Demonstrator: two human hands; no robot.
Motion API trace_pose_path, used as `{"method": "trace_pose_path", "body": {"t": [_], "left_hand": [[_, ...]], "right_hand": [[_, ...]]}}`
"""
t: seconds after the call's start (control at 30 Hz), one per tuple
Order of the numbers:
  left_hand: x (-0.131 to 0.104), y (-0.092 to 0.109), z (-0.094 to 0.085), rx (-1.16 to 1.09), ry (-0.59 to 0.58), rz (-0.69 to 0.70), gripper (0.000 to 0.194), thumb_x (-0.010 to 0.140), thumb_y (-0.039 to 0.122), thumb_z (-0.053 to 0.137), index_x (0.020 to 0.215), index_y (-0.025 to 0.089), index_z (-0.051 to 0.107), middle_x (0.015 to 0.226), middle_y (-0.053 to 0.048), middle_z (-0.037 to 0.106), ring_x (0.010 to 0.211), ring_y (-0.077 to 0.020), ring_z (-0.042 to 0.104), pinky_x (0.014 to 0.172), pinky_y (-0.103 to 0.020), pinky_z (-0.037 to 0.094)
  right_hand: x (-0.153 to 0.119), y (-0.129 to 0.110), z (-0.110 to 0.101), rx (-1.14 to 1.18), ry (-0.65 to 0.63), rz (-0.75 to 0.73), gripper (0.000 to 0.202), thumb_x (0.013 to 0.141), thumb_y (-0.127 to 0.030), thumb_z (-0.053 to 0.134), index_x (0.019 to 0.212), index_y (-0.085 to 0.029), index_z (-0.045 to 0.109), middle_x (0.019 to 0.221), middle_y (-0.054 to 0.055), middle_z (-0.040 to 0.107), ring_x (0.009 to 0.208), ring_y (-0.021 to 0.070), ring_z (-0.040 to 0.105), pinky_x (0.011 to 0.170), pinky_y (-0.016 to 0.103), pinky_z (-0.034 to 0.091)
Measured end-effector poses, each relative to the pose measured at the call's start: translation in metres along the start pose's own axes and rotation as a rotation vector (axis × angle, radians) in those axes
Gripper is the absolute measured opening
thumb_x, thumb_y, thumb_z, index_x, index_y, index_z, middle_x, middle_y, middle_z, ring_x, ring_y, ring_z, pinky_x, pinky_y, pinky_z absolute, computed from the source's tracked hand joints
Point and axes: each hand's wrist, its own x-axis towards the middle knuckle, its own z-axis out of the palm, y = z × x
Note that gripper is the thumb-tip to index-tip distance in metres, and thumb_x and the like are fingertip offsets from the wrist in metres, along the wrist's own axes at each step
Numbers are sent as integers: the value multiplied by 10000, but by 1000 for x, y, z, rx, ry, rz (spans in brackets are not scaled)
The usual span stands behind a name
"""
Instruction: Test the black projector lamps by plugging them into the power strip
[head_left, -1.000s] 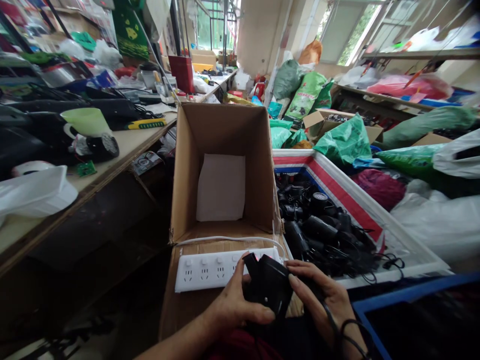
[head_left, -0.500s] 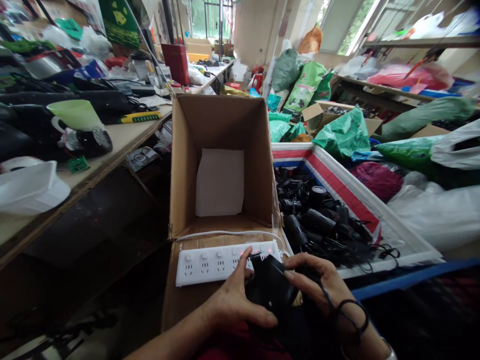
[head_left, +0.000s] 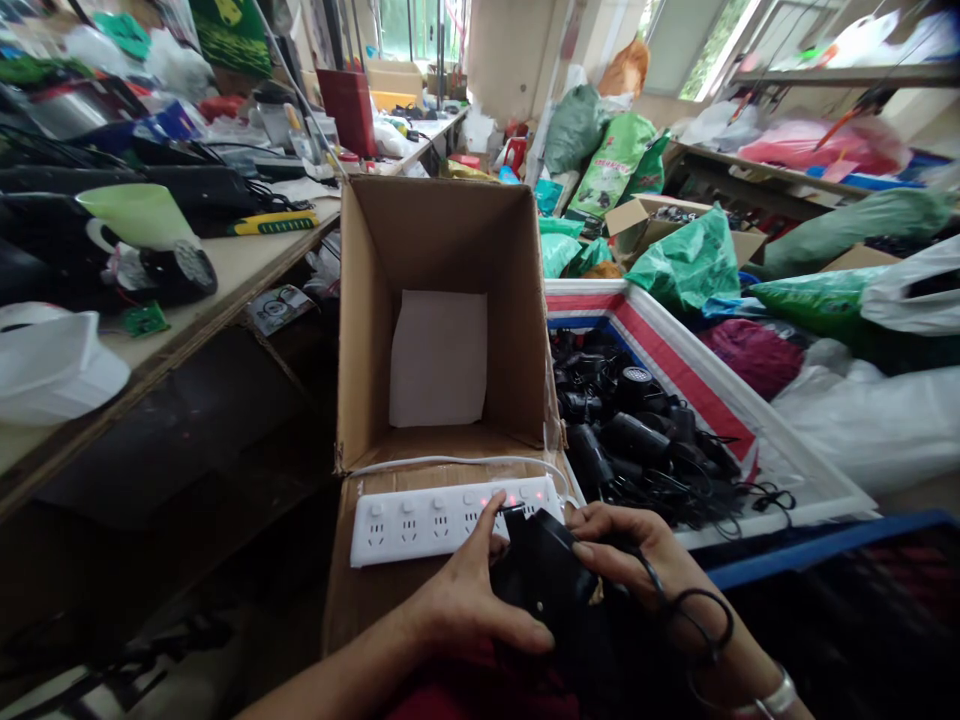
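Observation:
In front of my lap, both hands hold a black plastic device (head_left: 551,565) with a boxy end; its exact kind is unclear. My left hand (head_left: 480,590) is closed around its left side, thumb across the front and index finger raised along the edge. My right hand (head_left: 630,560) grips the upper right side with thumb and fingers. A dark cord (head_left: 701,610) loops over the right wrist. Just beyond the hands lies a white power strip (head_left: 412,530) with several sockets and some red lights lit. The device's lower part is lost in shadow.
Behind the strip an open cardboard box (head_left: 360,330) stands with its mouth toward me, white paper (head_left: 439,360) inside. At right, a white-rimmed bin (head_left: 825,490) holds many black corded devices (head_left: 637,435). A cluttered bench (head_left: 247,265) runs along the left.
The view has shifted slightly, so the surroundings sit a little higher and further left. Both hands keep nearly the same grip on the black device.

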Motion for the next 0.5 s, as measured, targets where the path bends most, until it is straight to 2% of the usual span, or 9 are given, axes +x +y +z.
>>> {"method": "trace_pose_path", "body": {"t": [0.2, 0.37, 0.43, 0.5], "left_hand": [[-4, 2, 4, 14, 53, -58, 1459, 395, 263, 918, 1501, 241, -34, 1237, -133, 536, 1180, -372, 504, 1044, -526, 300], [-6, 8, 9, 23, 100, -87, 1469, 372, 184, 891, 1497, 179, -53, 1290, -182, 466, 1159, -371, 515, 1012, -485, 349], [-6, 8, 9, -4, 88, -95, 1463, 386, 168, 878, 1491, 160, -81, 1275, -190, 472, 1147, -368, 527, 1005, -481, 355], [-4, 8, 7, -21, 69, -95, 1464, 395, 175, 879, 1486, 152, -97, 1261, -188, 490, 1150, -367, 528, 1008, -482, 350]], "right_hand": [[0, -6, -5, 69, -72, 34, 225, 650, -374, 769, 686, -193, 641, 830, 10, 641, 832, 188, 595, 774, 294, 453], [0, -3, -7, 106, -177, 109, 233, 637, -349, 768, 668, -183, 607, 698, -26, 596, 643, 127, 531, 603, 244, 402], [-3, -5, -4, 141, -145, 177, 239, 632, -345, 770, 698, -186, 604, 661, -41, 577, 594, 109, 505, 562, 229, 376], [-7, -8, 0, 169, -39, 231, 244, 621, -338, 778, 730, -197, 611, 678, -48, 583, 603, 106, 516, 576, 225, 389]]}}
